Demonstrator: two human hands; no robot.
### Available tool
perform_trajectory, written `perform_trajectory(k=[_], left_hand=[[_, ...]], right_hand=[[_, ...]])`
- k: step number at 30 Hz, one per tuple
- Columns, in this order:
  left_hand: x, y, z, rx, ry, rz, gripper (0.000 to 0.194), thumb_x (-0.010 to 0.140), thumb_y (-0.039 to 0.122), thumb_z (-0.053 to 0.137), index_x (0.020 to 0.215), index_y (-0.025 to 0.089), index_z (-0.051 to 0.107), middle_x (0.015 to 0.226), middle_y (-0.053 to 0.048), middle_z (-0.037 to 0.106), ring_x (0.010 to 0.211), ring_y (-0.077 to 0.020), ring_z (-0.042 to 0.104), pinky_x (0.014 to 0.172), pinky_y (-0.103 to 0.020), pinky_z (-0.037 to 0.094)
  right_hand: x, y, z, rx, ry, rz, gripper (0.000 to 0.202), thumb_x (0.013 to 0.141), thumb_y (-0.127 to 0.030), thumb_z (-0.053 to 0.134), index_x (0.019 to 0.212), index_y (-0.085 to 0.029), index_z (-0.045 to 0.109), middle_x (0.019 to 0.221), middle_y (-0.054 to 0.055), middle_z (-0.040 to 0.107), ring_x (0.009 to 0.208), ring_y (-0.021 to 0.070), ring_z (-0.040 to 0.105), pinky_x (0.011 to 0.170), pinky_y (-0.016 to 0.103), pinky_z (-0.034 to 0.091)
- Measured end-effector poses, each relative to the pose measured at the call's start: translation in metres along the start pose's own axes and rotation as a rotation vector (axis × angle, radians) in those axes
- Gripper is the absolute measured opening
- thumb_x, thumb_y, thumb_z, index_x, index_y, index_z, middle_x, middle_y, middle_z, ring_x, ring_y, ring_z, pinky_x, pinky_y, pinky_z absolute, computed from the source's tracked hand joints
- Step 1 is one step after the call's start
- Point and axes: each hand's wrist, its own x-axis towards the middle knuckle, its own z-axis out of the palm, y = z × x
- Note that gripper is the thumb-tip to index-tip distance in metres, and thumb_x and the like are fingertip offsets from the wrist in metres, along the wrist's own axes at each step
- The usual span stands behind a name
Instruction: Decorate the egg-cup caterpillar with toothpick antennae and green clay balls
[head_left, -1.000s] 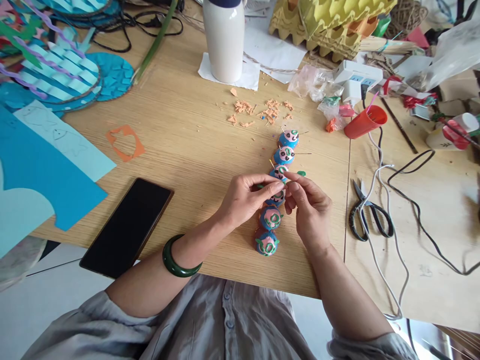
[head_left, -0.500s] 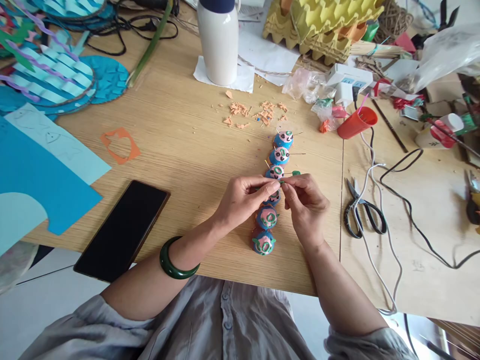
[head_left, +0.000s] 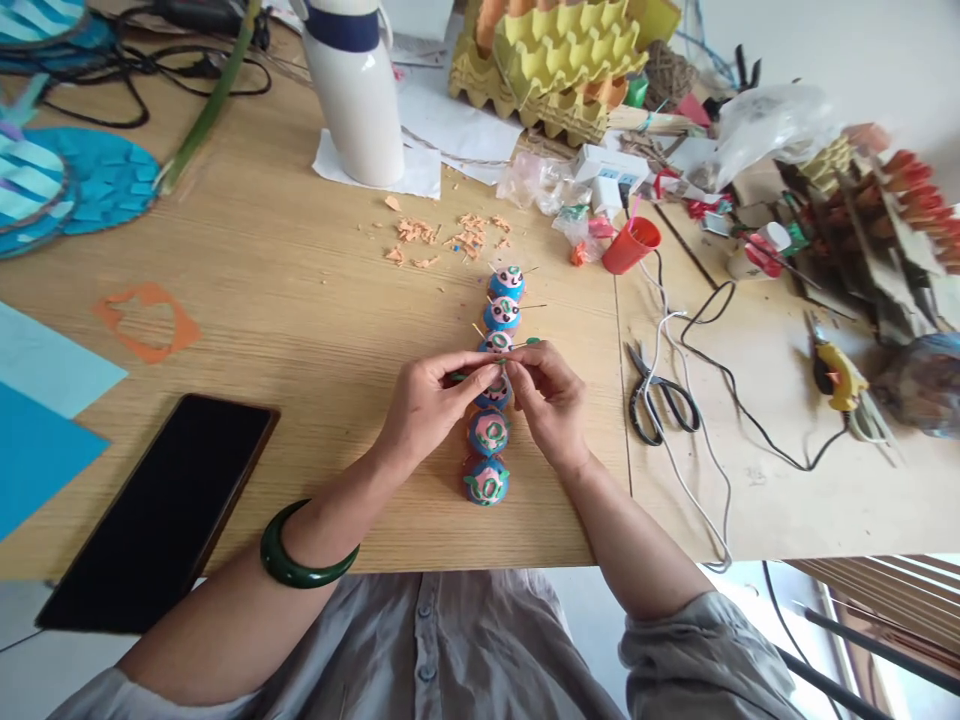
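Several round blue pieces with pink tops and green rings stand in a column on the wooden table (head_left: pixel 300 330). Thin sticks poke out of the far ones, such as the farthest piece (head_left: pixel 508 282). The nearest piece (head_left: pixel 486 482) has green bits at its sides. Over the middle of the column, my left hand (head_left: pixel 435 400) and my right hand (head_left: pixel 549 398) meet at the fingertips, both pinched. Between them shows a tiny green bit (head_left: pixel 502 362); its shape is mostly hidden by the fingers. A green tip (head_left: pixel 532 341) sticks out just beyond my right hand.
A black phone (head_left: pixel 161 510) lies at the left, below an orange paper cutout (head_left: pixel 147 322). Scissors (head_left: pixel 661 398) and cables lie at the right. Farther back are a red cup (head_left: pixel 631 246), orange scraps (head_left: pixel 416 231), a white flask (head_left: pixel 356 100) and yellow egg trays (head_left: pixel 555 60).
The view has swung to the right, so the table things appear farther left and a yellow glue gun now shows fully. Both hands stay pinched together over the column.
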Motion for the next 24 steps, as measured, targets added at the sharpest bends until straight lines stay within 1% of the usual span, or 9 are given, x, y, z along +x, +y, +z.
perform_trajectory(k=[3, 6, 8, 11, 14, 18, 21, 24], left_hand=[[0.002, -0.004, -0.001, 0.050, 0.018, 0.004, 0.034, 0.081, 0.042, 0.075, 0.103, 0.018, 0.083, 0.061, 0.000, 0.065, 0.057, -0.0099, 0.052, 0.054, -0.019, 0.042], [0.003, -0.008, -0.002, 0.064, 0.039, 0.008, 0.033, 0.081, 0.044, 0.075, 0.098, 0.017, 0.083, 0.061, 0.001, 0.064, 0.052, -0.0073, 0.045, 0.050, -0.019, 0.038], [0.004, -0.010, -0.003, 0.048, 0.047, -0.001, 0.035, 0.079, 0.046, 0.077, 0.095, 0.016, 0.082, 0.063, 0.001, 0.064, 0.052, -0.0065, 0.043, 0.048, -0.018, 0.037], [0.004, -0.009, -0.001, -0.034, 0.040, -0.066, 0.040, 0.074, 0.051, 0.080, 0.093, 0.016, 0.081, 0.058, 0.003, 0.056, 0.049, -0.0053, 0.039, 0.044, -0.018, 0.032], [0.004, -0.007, 0.001, -0.143, 0.045, -0.126, 0.043, 0.067, 0.053, 0.084, 0.086, 0.014, 0.080, 0.054, 0.005, 0.048, 0.047, -0.0040, 0.034, 0.042, -0.017, 0.028], [0.006, -0.005, 0.001, -0.244, 0.067, -0.153, 0.041, 0.062, 0.049, 0.088, 0.080, 0.014, 0.077, 0.055, 0.006, 0.046, 0.047, -0.0026, 0.033, 0.042, -0.016, 0.027], [0.008, -0.004, -0.001, -0.313, 0.054, -0.169, 0.037, 0.061, 0.045, 0.089, 0.076, 0.014, 0.076, 0.055, 0.007, 0.045, 0.047, -0.0023, 0.032, 0.042, -0.016, 0.024], [0.008, -0.004, -0.002, -0.319, 0.023, -0.170, 0.036, 0.058, 0.042, 0.090, 0.073, 0.014, 0.075, 0.054, 0.006, 0.045, 0.048, -0.0026, 0.033, 0.042, -0.015, 0.024]], right_hand=[[0.000, 0.000, 0.001, -0.048, -0.003, -0.063, 0.013, 0.096, -0.030, 0.063, 0.098, -0.021, 0.072, 0.092, 0.003, 0.065, 0.067, 0.0087, 0.058, 0.056, 0.023, 0.049], [-0.001, 0.002, 0.001, -0.121, 0.005, -0.165, 0.012, 0.096, -0.023, 0.062, 0.101, -0.021, 0.072, 0.092, 0.004, 0.065, 0.071, 0.0095, 0.059, 0.057, 0.023, 0.048], [-0.002, 0.003, 0.001, -0.158, -0.006, -0.206, 0.014, 0.097, -0.021, 0.061, 0.105, -0.021, 0.072, 0.092, 0.004, 0.064, 0.073, 0.0103, 0.059, 0.056, 0.023, 0.047], [-0.003, 0.005, 0.002, -0.196, -0.020, -0.234, 0.018, 0.099, -0.022, 0.057, 0.108, -0.021, 0.072, 0.091, 0.005, 0.064, 0.072, 0.0106, 0.059, 0.056, 0.023, 0.047], [-0.002, 0.007, 0.001, -0.251, -0.029, -0.270, 0.022, 0.100, -0.020, 0.052, 0.110, -0.021, 0.071, 0.093, 0.006, 0.065, 0.072, 0.0113, 0.058, 0.058, 0.025, 0.049], [-0.002, 0.011, 0.001, -0.262, -0.040, -0.321, 0.027, 0.100, -0.019, 0.048, 0.111, -0.021, 0.072, 0.097, 0.008, 0.067, 0.079, 0.0140, 0.061, 0.062, 0.028, 0.051], [-0.002, 0.013, 0.002, -0.213, -0.032, -0.285, 0.027, 0.101, -0.024, 0.048, 0.108, -0.022, 0.074, 0.096, 0.008, 0.066, 0.080, 0.0144, 0.060, 0.062, 0.028, 0.051], [-0.004, 0.012, 0.003, -0.144, 0.018, -0.169, 0.026, 0.101, -0.033, 0.052, 0.113, -0.023, 0.073, 0.090, 0.005, 0.063, 0.071, 0.0125, 0.056, 0.058, 0.026, 0.047]])
